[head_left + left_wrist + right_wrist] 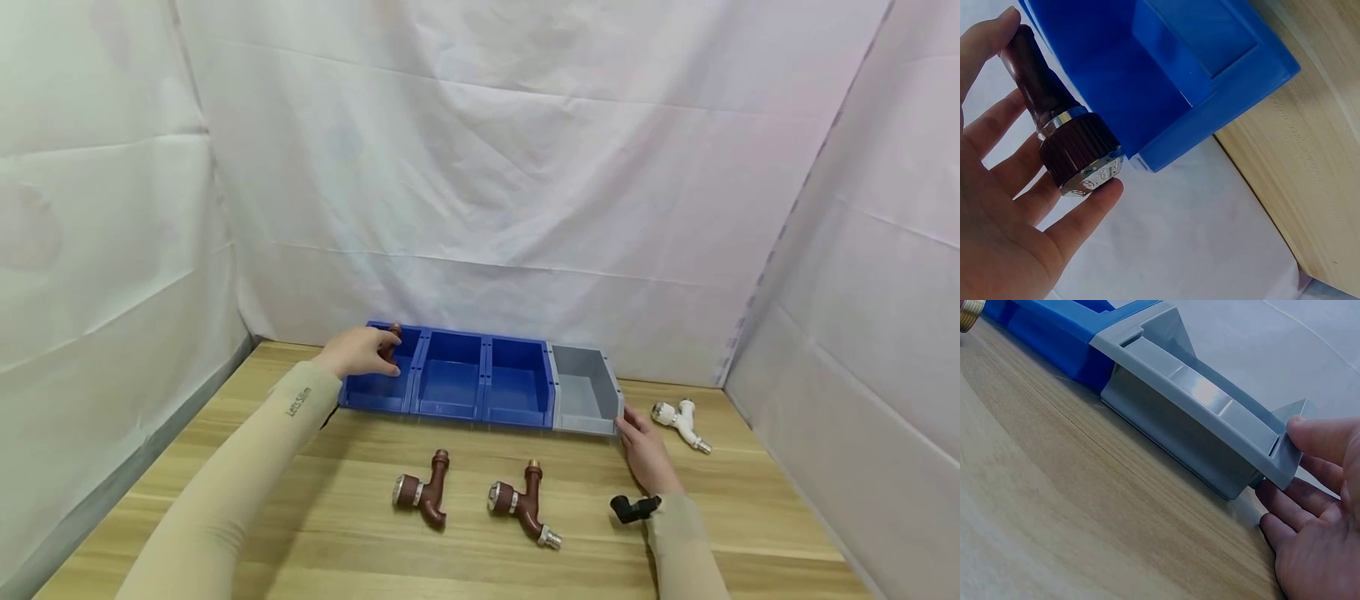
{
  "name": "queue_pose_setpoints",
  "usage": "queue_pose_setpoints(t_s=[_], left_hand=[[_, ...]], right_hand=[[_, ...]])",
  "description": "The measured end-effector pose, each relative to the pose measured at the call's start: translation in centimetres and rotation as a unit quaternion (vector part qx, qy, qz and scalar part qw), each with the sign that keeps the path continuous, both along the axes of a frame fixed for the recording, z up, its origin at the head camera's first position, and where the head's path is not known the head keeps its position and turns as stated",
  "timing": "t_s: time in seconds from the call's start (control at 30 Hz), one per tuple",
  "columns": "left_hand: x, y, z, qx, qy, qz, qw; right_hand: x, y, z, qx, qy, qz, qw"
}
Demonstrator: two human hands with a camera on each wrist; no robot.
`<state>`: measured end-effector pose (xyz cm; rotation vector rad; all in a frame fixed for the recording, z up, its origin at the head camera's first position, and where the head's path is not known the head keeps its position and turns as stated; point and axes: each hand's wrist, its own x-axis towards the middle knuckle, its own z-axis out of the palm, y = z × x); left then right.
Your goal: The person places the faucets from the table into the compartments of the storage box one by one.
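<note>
My left hand [358, 353] holds a dark brown tap [1075, 137] over the leftmost blue bin [375, 402]. In the left wrist view the thumb lies at the tap's narrow end and fingers pass behind it; its ribbed knob with a silver cap points toward the bin's edge. My right hand [647, 450] grips the front right corner of the grey bin [1172, 431], thumb on the rim and fingers beneath and beside it. Two more brown taps, one plain-spouted [432, 492] and one with a silver nozzle [528, 504], lie in front of the bins.
Two further blue bins [447, 408] [517, 413] stand joined between the leftmost bin and the grey one. A white tap [681, 422] lies right of my right hand. White cloth [480, 167] hangs behind and on both sides of the wooden table [337, 533].
</note>
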<state>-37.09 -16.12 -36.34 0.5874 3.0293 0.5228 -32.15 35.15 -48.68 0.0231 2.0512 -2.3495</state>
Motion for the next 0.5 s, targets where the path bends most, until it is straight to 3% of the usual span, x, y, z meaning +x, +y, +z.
queue_pose_setpoints(t_s=[0.5], left_hand=[[-0.39,0.78,0.32,-0.018,0.005,-0.007,0.9998]], right_hand=[[0.22,0.26,-0.14,-0.005,0.006,-0.003,1.0]])
